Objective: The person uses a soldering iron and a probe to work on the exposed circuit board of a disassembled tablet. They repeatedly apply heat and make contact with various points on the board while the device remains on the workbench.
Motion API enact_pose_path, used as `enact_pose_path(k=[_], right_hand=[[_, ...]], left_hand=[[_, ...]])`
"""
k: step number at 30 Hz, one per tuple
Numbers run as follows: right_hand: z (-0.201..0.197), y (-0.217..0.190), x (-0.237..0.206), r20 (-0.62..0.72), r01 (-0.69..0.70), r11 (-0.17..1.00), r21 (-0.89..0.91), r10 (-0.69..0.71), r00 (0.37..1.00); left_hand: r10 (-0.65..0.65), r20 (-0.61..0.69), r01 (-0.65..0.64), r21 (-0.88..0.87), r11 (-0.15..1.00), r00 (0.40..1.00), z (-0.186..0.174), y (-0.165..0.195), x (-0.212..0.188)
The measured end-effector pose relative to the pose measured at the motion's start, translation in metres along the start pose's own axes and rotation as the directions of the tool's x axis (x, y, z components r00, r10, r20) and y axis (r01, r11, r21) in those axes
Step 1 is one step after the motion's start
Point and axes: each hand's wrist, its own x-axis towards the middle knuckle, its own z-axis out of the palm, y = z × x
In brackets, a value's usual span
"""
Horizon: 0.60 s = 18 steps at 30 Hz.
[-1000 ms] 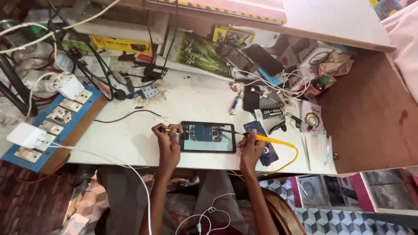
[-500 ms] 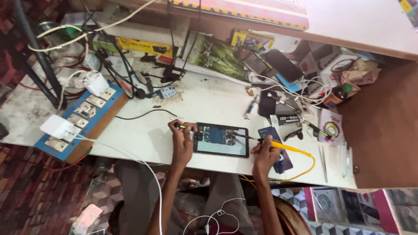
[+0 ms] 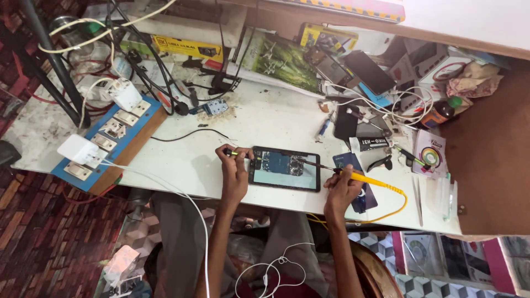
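An opened tablet point(image 3: 285, 169) lies flat near the front edge of the white bench point(image 3: 265, 118), back cover off and circuit board bared, squarely between the two hands. It looks thin, stiff and light, likely to skate on the smooth top unless pinned; the exposed board is surely fragile, so the safest hold seems to be the dark frame at the edges, not the components.

The left hand point(image 3: 234, 170) sits at 9 o'clock of the tablet, fingers curled and pinching a slim tool with a green-yellow tip point(image 3: 234, 152), its point meeting the tablet's upper left corner; the forearm runs straight up from the bench edge. The right hand point(image 3: 340, 187) rests at 3 o'clock, closed in a pen grip round a soldering iron with a yellow handle point(image 3: 361, 177), whose dark tip reaches leftward over the board while its yellow cable point(image 3: 398, 200) loops off at 4 o'clock.

At 10 o'clock, well apart, a blue switchboard point(image 3: 105, 140) overhangs the bench; at 1 o'clock lie phones and tangled white cables point(image 3: 406, 105)
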Motion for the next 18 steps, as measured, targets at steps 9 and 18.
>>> enact_pose_path(k=[9,18], right_hand=[[0.0020,-0.0007,-0.0003,-0.004,-0.012,0.999,-0.035,0.012,1.000],[0.0017,-0.0045,-0.0007,0.007,-0.011,0.995,-0.098,0.011,1.000]], left_hand=[[-0.015,0.001,0.015,-0.100,0.995,1.000,-0.0005,0.0013,-0.0007],[0.056,0.015,-0.056,0.006,0.998,0.998,-0.0006,0.0003,-0.0001]])
